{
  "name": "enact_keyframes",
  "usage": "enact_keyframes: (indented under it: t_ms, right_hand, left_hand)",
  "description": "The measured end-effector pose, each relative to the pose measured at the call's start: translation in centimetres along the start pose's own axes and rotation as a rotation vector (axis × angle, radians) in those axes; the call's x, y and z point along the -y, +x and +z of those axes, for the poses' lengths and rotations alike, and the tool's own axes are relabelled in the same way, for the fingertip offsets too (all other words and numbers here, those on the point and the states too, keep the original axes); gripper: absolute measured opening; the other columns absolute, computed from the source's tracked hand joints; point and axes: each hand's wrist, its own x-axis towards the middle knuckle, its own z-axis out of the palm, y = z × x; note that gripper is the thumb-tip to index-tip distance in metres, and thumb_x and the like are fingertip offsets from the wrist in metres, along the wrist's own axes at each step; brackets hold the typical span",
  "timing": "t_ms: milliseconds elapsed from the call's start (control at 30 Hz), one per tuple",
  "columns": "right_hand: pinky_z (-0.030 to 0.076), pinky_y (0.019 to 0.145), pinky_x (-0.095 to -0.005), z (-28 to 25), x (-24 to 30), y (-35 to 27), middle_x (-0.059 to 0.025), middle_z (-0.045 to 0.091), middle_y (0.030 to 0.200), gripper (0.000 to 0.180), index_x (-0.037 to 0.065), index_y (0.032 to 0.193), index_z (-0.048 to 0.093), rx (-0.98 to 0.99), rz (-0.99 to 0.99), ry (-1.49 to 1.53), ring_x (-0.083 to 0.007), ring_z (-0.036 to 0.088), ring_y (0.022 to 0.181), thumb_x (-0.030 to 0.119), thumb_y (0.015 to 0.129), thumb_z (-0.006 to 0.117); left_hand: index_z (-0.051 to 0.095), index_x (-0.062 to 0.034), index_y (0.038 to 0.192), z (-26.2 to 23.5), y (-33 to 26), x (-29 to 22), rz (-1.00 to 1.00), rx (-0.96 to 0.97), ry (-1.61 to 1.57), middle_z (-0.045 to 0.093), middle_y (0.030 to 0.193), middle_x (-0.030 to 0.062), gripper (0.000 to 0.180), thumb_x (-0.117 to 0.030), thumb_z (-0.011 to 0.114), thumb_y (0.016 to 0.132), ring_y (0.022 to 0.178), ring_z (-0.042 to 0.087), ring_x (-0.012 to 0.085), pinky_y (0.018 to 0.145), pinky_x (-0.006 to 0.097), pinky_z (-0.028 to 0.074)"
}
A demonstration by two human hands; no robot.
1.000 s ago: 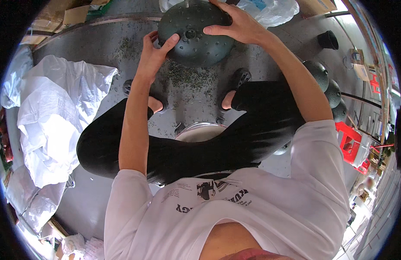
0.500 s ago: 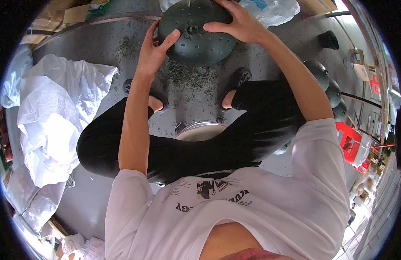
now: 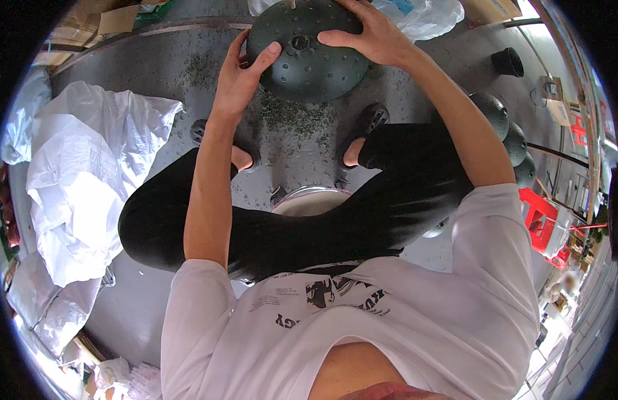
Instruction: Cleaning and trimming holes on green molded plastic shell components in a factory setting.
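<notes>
I'm holding the dark green ball (image 3: pixel 319 75) between left hand (image 3: pixel 238 81) and right hand (image 3: pixel 379 40), fingers clamped on its sides; uneven pressure might be inviting a slip.

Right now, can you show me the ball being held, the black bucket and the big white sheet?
Held ball (image 3: pixel 310 67): head view, middle of its bumpy surface.
Black bucket (image 3: pixel 504 62): head view, outer side wall.
White sheet (image 3: pixel 82 160): head view, crumpled middle.

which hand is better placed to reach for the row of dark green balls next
Likely the right hand: the row of dark green balls lies on that side, and the left hand is farther away. Both hold another ball, though, so neither is free.
</notes>
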Motion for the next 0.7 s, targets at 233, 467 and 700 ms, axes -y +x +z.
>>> enact_keyframes:
  t_ms: [233,467,700]
  right_hand:
    - [0.039,0.111,-0.0527,0.0,-0.2,0.2,-0.0298,0.042,0.148,0.115,0.0,0.153,0.037,0.011,0.017,0.001,-0.0443,0.045,0.136,0.075,0.073,0.073]
    - [0.039,0.111,-0.0527,0.2,0.1,0.0,-0.0295,0.042,0.148,0.117,-0.001,0.153,0.037,-0.005,0.041,-0.019,-0.0442,0.045,0.135,0.077,0.072,0.072]
    - [0.039,0.111,-0.0525,0.3,-0.4,0.2,-0.0297,0.044,0.147,0.115,-0.001,0.152,0.038,-0.025,0.009,-0.036,-0.0441,0.046,0.135,0.076,0.073,0.071]
  left_hand:
    - [0.038,-0.0043,0.154,0.2,-0.4,-0.9,-0.024,-0.012,0.037,0.059,0.13,0.0256,0.106,-0.062,0.081,0.076,0.115,0.062,0.0309,0.098,0.04,0.049]
    - [0.039,-0.0036,0.153,0.3,-0.6,-1.0,-0.026,-0.028,0.026,0.061,0.126,0.0243,0.103,-0.06,0.081,0.077,0.113,0.063,0.0289,0.096,0.039,0.05]
    - [0.041,-0.0018,0.151,0.4,-0.7,-1.2,-0.004,-0.038,0.005,0.062,0.124,0.0239,0.102,-0.059,0.081,0.077,0.111,0.063,0.0277,0.095,0.038,0.05]
